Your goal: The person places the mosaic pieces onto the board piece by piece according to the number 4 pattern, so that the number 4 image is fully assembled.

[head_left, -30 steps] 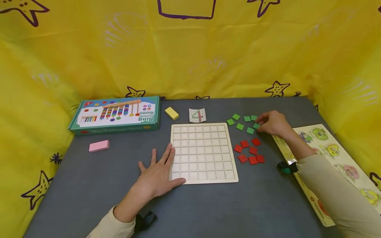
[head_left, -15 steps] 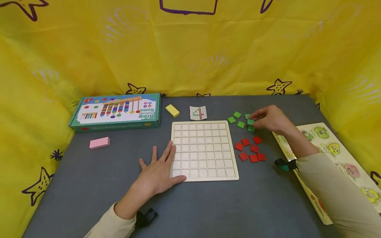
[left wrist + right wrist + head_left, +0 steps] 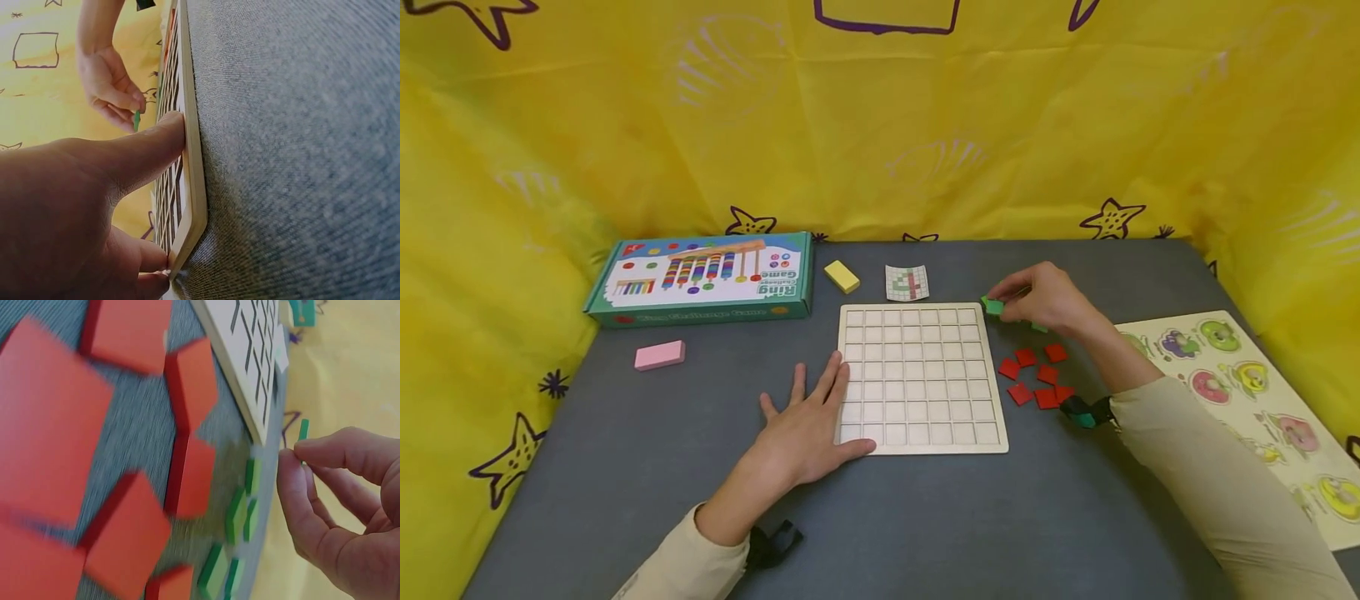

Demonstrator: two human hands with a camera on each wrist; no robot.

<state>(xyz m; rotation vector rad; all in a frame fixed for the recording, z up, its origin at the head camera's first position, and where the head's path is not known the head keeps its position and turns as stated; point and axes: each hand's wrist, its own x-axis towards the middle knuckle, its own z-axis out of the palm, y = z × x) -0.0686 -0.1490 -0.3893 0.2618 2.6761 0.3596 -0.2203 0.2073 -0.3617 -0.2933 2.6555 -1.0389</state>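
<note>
My right hand [image 3: 1043, 297] pinches a small green square tile [image 3: 994, 307] between thumb and fingertips. In the right wrist view that tile [image 3: 304, 433] is held up off the table, with other green tiles [image 3: 236, 514] lying below it. From the head view the hand hides most of those. A pale wooden grid board [image 3: 917, 379] with square cells lies at the middle of the table. My left hand [image 3: 801, 437] rests spread on its lower left corner, the thumb [image 3: 164, 134] on the front rim and fingers along the left edge.
Several red square tiles [image 3: 1036, 377] lie right of the board. Behind it is a small patterned grid card [image 3: 907, 283], with a yellow block [image 3: 842, 277] beside it. A game box [image 3: 700, 279] and pink block [image 3: 659, 356] stand left; a fruit puzzle board [image 3: 1262, 417] lies right.
My right hand has picked up a green tile from the right side of the green group and carried it left toward the board's upper right corner. The left hand stays on the board.
</note>
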